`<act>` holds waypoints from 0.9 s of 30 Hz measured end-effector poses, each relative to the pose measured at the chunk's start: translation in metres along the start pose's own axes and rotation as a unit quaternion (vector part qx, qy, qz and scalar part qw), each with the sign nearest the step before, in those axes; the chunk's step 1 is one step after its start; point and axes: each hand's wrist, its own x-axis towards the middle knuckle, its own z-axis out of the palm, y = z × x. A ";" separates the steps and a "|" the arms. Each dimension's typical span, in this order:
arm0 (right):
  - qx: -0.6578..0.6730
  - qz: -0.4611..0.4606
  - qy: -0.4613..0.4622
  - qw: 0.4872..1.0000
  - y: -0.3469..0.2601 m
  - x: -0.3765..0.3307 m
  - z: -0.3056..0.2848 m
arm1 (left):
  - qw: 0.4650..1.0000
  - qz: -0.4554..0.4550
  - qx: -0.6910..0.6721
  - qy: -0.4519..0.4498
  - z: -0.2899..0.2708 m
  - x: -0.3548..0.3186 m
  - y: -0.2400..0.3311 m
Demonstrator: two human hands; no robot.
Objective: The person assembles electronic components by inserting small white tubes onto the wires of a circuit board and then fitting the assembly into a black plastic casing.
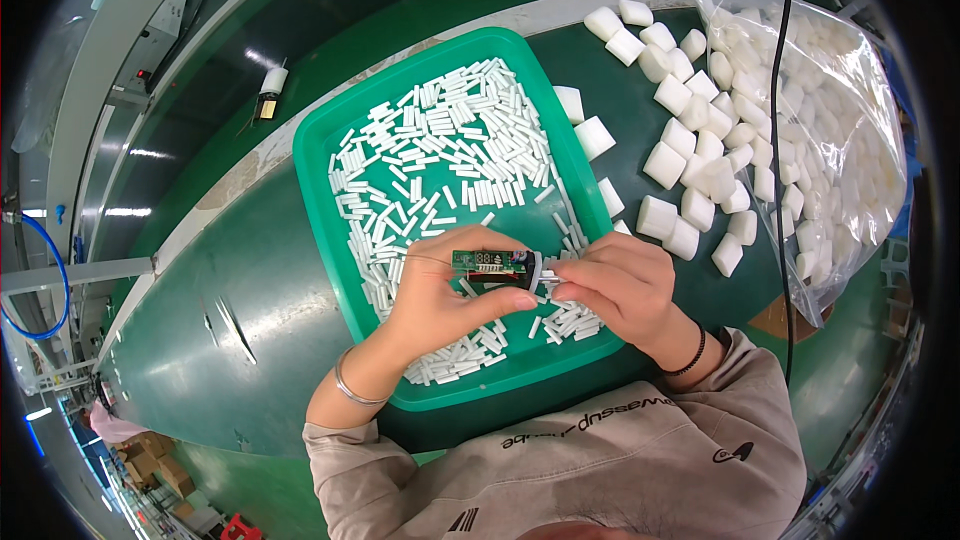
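Head view: green tray [340, 130] holds white tubes [440, 140]; clear bag [850, 140] holds foam blocks [800, 90]

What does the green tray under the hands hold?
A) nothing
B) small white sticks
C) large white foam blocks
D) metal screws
B: the green tray is strewn with small white sticks; the bigger white blocks lie outside it on the table.

Bare belt [230, 270] left of tray [330, 130]; foam blocks [690, 140] crowd right.
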 end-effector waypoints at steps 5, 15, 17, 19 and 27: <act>-0.051 0.013 -0.038 0.998 0.006 0.015 -0.010 | 0.998 -0.027 -0.037 0.037 0.003 0.001 0.000; -0.327 0.146 -0.024 0.933 0.066 0.033 -0.015 | 0.973 -0.024 -0.185 0.139 -0.005 0.004 -0.004; -0.303 0.122 -0.080 0.942 0.061 0.035 -0.013 | 0.973 -0.010 -0.184 0.136 -0.005 0.004 -0.006; -0.312 0.119 -0.090 0.938 0.059 0.035 -0.010 | 0.974 -0.013 -0.180 0.137 -0.007 0.004 -0.006; 0.053 0.230 0.125 0.963 0.060 0.022 -0.019 | 0.971 -0.027 -0.190 0.141 -0.009 0.003 -0.001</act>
